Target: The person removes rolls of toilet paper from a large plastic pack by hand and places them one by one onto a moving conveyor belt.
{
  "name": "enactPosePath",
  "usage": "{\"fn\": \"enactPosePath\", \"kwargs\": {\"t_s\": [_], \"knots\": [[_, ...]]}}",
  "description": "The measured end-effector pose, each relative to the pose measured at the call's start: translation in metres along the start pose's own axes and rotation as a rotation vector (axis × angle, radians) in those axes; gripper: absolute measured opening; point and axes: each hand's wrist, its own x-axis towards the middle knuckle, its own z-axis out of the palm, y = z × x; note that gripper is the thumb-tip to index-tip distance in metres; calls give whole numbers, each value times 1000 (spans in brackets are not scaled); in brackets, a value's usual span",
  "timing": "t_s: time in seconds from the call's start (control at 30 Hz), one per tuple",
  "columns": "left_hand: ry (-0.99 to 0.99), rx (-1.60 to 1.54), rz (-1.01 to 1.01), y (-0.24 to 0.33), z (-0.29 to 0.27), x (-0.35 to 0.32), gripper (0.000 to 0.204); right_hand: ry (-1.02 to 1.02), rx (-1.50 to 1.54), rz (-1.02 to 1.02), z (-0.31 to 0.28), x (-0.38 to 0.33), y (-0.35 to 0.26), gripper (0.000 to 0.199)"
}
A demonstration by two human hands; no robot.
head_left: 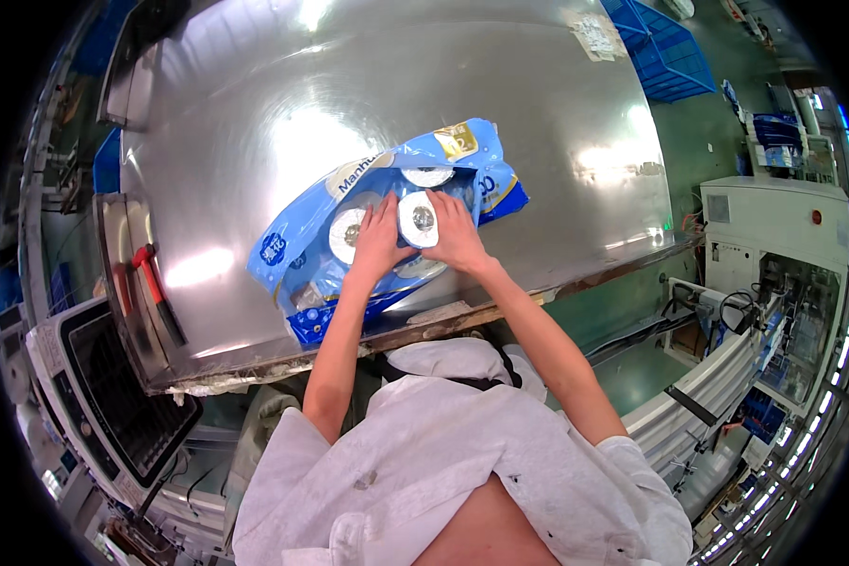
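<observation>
Right now, seen from the head camera, both bare hands are down on a blue and white plastic wrapper bag point(349, 247) that lies on the shiny steel table point(500, 123), close to its near edge. The right hand point(455, 236) and the left hand point(379, 238) together have a grip on one white paper roll with a grey core point(418, 219), standing on end between them: the right palm presses its one side, the left hand's fingers close against the other. The grip looks clenched on that roll from both sides.

Just left of the grip, inside the wrapper, sits a second white roll point(346, 234), touching the left hand. Just beyond the grip, further from the person, a third white roll point(427, 176) shows through the open mouth of the bag.

Well to the left of the grip, at the table's left end, a tool with a red handle point(147, 272) lies on a steel side plate. Far beyond the grip to the right, blue plastic crates point(665, 52) stand on the green floor.
</observation>
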Motion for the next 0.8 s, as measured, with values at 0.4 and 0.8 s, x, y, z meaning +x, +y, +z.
{"fn": "enactPosePath", "kwargs": {"t_s": [0.4, 0.8], "knots": [[-5, -966, -22, 82, -65, -58, 138, 49, 455, 40, -118, -87, -88, 125], [-144, -949, 88, 123, -119, -77, 136, 24, 925, 49, -122, -108, -117, 135]]}}
